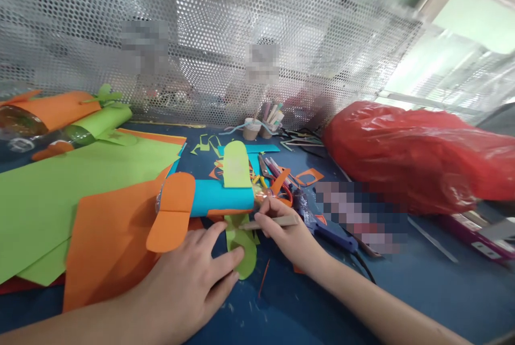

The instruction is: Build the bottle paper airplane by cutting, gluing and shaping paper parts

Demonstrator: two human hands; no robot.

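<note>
A plastic bottle wrapped in blue paper (223, 196) lies on its side, with an orange rounded piece (172, 208) at its left end and a light green flap (236, 165) standing on it. Below it a green rounded paper piece (246, 262) lies on the table. My left hand (193, 264) rests with spread fingers, fingertips pressing the green piece's edge. My right hand (277, 222) pinches a beige pen-like stick (287, 220), its tip at the upper part of the green piece, just under the bottle. The bottle's neck is partly hidden behind my right hand.
Green sheets (92, 173) and orange sheets (108, 237) lie left, near paper-wrapped bottles (60, 109). A blue glue gun (330, 235), scissors (263, 165) and paper scraps lie to the right. Behind stand cups of pens (251, 129), a red plastic bag (402, 157) and a perforated metal screen (217, 39).
</note>
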